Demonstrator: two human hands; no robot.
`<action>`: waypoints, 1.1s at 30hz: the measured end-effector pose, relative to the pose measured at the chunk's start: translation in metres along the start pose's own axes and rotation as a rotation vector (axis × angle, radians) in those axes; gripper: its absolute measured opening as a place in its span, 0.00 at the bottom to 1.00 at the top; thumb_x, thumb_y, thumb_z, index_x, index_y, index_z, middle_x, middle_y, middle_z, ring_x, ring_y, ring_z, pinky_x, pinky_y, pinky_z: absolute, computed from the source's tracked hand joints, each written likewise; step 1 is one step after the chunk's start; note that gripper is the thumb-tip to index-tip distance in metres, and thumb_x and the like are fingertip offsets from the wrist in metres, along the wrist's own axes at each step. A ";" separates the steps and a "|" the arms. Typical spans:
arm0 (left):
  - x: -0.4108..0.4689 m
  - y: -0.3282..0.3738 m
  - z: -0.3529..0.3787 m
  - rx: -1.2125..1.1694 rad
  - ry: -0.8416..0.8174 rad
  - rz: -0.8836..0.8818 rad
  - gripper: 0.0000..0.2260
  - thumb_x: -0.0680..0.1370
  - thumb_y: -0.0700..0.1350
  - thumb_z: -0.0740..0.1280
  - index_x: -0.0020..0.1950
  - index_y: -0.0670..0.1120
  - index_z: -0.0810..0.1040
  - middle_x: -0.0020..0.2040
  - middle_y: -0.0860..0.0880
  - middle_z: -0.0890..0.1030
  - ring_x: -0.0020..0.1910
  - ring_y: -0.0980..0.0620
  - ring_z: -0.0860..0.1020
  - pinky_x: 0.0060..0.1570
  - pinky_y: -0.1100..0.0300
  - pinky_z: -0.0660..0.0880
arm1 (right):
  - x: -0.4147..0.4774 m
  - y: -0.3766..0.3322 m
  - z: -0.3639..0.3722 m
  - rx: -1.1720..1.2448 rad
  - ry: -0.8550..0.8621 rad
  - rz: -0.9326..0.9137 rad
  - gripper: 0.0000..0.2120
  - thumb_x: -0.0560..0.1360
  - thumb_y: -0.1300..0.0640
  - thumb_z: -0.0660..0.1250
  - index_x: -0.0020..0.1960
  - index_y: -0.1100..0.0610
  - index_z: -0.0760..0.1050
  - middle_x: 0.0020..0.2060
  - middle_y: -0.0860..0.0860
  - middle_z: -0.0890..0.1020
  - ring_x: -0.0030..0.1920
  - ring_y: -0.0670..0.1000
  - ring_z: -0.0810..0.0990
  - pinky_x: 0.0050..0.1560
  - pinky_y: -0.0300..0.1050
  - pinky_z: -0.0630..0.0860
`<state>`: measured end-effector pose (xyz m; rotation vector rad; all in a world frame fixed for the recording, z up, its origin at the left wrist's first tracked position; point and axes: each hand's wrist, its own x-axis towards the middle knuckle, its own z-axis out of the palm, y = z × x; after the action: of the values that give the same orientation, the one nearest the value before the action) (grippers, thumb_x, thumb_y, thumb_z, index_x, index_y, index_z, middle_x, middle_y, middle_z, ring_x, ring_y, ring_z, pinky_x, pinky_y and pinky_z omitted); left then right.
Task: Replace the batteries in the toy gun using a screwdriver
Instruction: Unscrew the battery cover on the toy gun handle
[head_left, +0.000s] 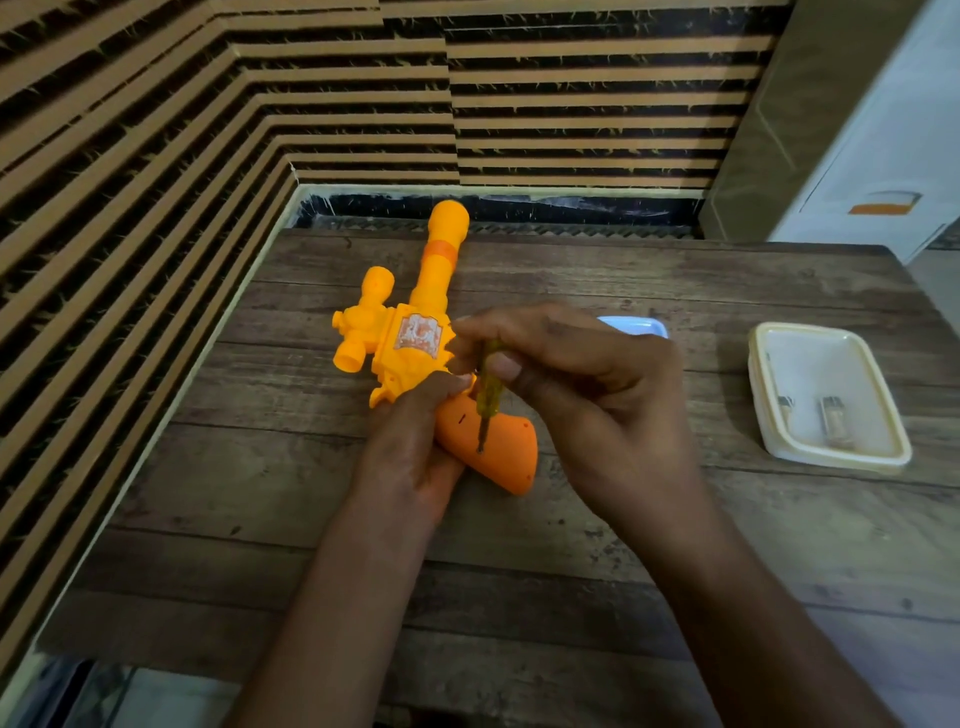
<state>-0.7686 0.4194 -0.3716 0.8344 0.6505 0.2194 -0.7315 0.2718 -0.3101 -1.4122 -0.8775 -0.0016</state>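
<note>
The toy gun (415, 343) is yellow-orange plastic and lies on its side on the wooden table (571, 571), left of centre. Its barrel (441, 249) points to 12 o'clock and its orange grip (506, 452) to 5 o'clock. The screwdriver (487, 400) has a translucent yellow handle. Its shaft points to 6 o'clock, tip touching the grip.

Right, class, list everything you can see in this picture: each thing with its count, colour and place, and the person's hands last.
table: 1, brown wood, fills the lower view
wall: 1, tan and black stripes, behind and left
toy gun: 1, orange-yellow, left of centre, barrel pointing away
screwdriver: 1, yellow handle, tip on the gun's grip
tray: 1, cream, right side
small items: 2, too blurred to name, inside the tray
pale blue thing: 1, mid-table, mostly hidden
left hand: 1, holds the gun's grip
right hand: 1, pinches the screwdriver
</note>
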 end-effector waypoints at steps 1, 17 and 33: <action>-0.001 0.000 0.000 0.012 -0.017 0.000 0.14 0.78 0.36 0.69 0.63 0.43 0.82 0.57 0.40 0.87 0.59 0.39 0.85 0.57 0.43 0.81 | -0.001 0.000 0.001 0.006 -0.002 0.006 0.10 0.78 0.71 0.69 0.58 0.66 0.84 0.52 0.57 0.86 0.55 0.53 0.86 0.57 0.54 0.83; -0.003 0.001 0.000 0.007 0.005 0.008 0.18 0.74 0.37 0.73 0.64 0.42 0.82 0.59 0.37 0.85 0.60 0.37 0.84 0.60 0.39 0.81 | -0.001 0.001 -0.001 -0.049 0.097 0.029 0.10 0.76 0.67 0.74 0.56 0.59 0.84 0.49 0.58 0.83 0.53 0.55 0.84 0.50 0.57 0.82; -0.002 0.003 0.004 0.021 0.080 -0.012 0.16 0.78 0.35 0.68 0.66 0.40 0.81 0.57 0.38 0.84 0.52 0.41 0.85 0.51 0.46 0.84 | -0.001 0.000 0.002 0.014 0.022 0.040 0.15 0.77 0.74 0.68 0.63 0.67 0.81 0.54 0.61 0.86 0.58 0.57 0.85 0.60 0.62 0.81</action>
<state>-0.7677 0.4181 -0.3667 0.8452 0.7336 0.2363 -0.7336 0.2724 -0.3107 -1.4134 -0.8295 0.0191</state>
